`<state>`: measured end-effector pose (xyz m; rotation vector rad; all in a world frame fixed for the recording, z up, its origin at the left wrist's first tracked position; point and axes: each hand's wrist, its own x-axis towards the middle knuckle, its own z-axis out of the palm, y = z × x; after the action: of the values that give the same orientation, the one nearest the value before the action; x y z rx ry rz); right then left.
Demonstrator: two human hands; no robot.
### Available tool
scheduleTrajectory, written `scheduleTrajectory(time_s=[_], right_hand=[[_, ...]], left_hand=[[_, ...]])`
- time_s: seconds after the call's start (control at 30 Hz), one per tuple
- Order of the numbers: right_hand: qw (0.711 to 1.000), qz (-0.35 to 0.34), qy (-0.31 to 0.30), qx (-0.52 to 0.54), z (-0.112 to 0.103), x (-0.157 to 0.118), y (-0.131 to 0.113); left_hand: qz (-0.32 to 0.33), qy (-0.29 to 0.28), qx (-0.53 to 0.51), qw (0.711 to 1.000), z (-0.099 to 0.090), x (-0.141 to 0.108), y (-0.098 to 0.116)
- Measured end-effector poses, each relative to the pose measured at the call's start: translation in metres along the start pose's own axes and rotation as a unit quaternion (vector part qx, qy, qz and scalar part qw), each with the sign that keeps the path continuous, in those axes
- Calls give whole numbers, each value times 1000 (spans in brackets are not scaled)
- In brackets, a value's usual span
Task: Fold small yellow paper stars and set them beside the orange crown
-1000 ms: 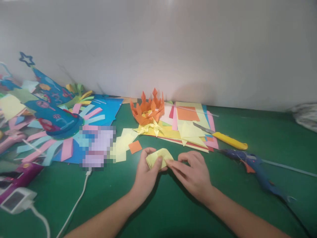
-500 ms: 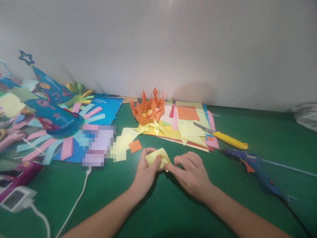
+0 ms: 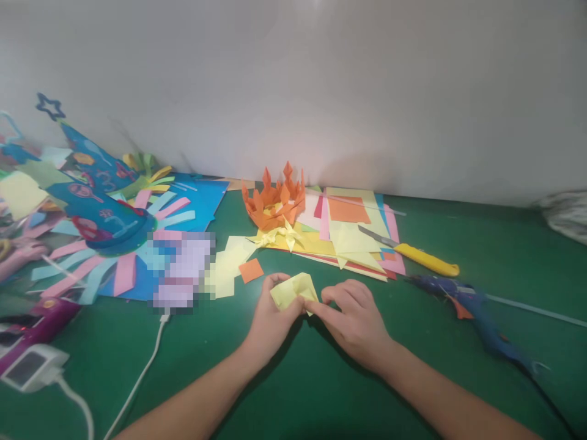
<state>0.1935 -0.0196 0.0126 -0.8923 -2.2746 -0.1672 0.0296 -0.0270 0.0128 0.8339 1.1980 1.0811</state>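
Observation:
A small pale yellow sheet of paper (image 3: 293, 289) with crease marks is held between both hands above the green table. My left hand (image 3: 270, 315) supports it from below and the left, thumb pressed near its lower edge. At the lower right corner, my right hand (image 3: 358, 321) pinches the paper, its other fingers curled. Just beyond lies a small orange paper square (image 3: 251, 271). Farther back are folded yellow paper pieces (image 3: 288, 236) and an orange folded-paper crown (image 3: 275, 205).
Coloured paper sheets (image 3: 358, 238) lie behind my right hand, with a yellow utility knife (image 3: 426, 259) on their edge. A blue glue gun (image 3: 486, 324) rests at the right. Blue party hats (image 3: 101, 214), a white cable (image 3: 147, 370) and a power strip (image 3: 36, 336) occupy the left.
My left thumb has slid down from the middle of the yellow paper to its lower edge, near my right fingertips. The paper's upper right corner now stands up more.

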Motion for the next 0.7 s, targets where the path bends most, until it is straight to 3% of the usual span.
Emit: scheduleTrajectory(time_s=[0.7], right_hand=[[1000, -12, -13, 0, -1, 0, -1]], left_hand=[[-4, -1, 3, 1000, -1, -2, 0]])
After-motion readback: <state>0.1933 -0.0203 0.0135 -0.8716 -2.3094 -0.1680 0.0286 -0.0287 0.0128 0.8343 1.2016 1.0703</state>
